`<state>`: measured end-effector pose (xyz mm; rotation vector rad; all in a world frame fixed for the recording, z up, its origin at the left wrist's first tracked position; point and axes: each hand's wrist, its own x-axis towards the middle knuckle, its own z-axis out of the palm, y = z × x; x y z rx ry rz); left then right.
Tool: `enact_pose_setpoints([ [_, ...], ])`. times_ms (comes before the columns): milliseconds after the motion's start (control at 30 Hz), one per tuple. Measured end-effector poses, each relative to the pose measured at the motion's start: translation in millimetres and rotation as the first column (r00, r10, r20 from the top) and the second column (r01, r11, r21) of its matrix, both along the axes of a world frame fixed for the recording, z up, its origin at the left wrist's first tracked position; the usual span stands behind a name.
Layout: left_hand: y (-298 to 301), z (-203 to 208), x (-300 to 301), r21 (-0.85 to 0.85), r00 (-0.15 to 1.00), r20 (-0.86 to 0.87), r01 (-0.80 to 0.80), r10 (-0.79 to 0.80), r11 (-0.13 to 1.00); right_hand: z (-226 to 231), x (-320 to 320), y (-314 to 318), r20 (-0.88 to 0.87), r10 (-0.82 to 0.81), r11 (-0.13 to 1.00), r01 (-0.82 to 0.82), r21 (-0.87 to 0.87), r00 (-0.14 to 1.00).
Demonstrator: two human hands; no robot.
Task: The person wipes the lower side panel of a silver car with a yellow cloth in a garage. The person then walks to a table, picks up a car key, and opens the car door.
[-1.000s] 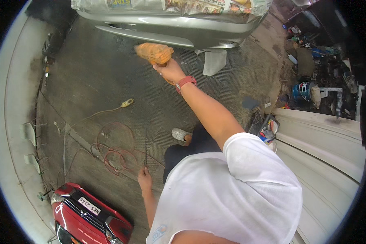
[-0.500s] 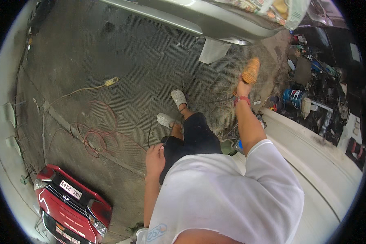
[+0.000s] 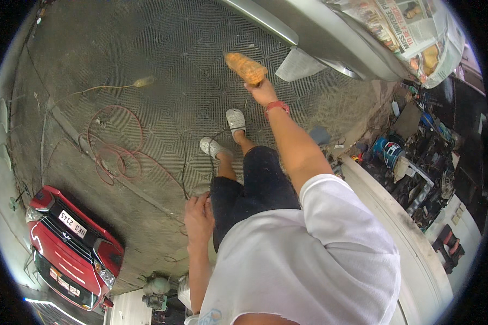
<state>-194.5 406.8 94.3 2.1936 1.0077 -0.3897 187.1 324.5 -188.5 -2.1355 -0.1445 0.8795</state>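
Note:
My right hand (image 3: 263,93), with a red band at its wrist, grips an orange-brown, tapered thing (image 3: 246,67) over the floor. Its surface looks wrapped and wrinkled; what lies inside is hidden. Down beside my thigh, my left hand (image 3: 199,218) has its fingers curled round a thin dark cord (image 3: 184,170), which hangs in a loop toward my feet. A silver car body panel (image 3: 341,46) slants across the upper right, and a pale sheet (image 3: 299,65) hangs from its lower edge, to the right of the wrapped thing.
A coiled reddish hose (image 3: 141,132) and a yellow cable end (image 3: 143,82) lie on the patterned floor (image 3: 162,49). At lower left stands a red car (image 3: 73,249). Newspaper (image 3: 412,32) covers part of the silver car. An open engine bay (image 3: 417,162) sits right of me.
My right hand has swung left with the wrapped thing, which now points left instead of up. The view has turned, shifting the red car left. My left hand stays by my thigh.

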Motion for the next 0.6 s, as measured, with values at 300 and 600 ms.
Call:
enact_pose_setpoints([
  [300, 32.6, 27.5, 47.3, -0.017, 0.977, 0.206, -0.055, 0.057, 0.998, -3.2, -23.4, -115.7, 0.361, -0.651, 0.67, 0.729, -0.14, 0.667],
  [600, 140.9, 78.6, 72.0, 0.243, 0.9, 0.434, -0.138, 0.02, 0.96, -21.5, -34.1, 62.4, 0.168, -0.728, 0.686, 0.708, 0.168, 0.665],
])
